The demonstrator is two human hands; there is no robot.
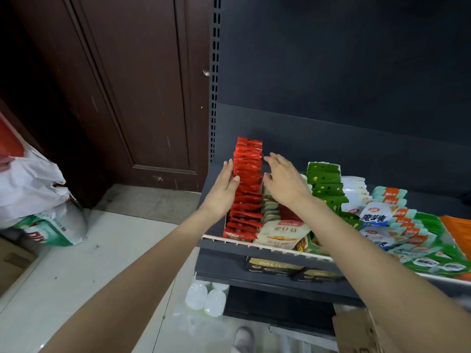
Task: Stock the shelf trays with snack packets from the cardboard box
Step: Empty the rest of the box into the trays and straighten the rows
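A long row of red snack packets stands upright in the leftmost tray of the dark shelf. My left hand lies flat against the left side of that row, fingers straight. On the row's right side my right hand hovers with fingers spread and relaxed, its fingertips close to the packets; I cannot tell if they touch. Neither hand holds a packet. A corner of the cardboard box shows at the bottom right, below the shelf.
Beige packets, green packets, white and mint packets and an orange pack fill the shelf to the right. A dark box sits on the lower shelf. White sacks lean by a brown door; clear bottles stand on the floor.
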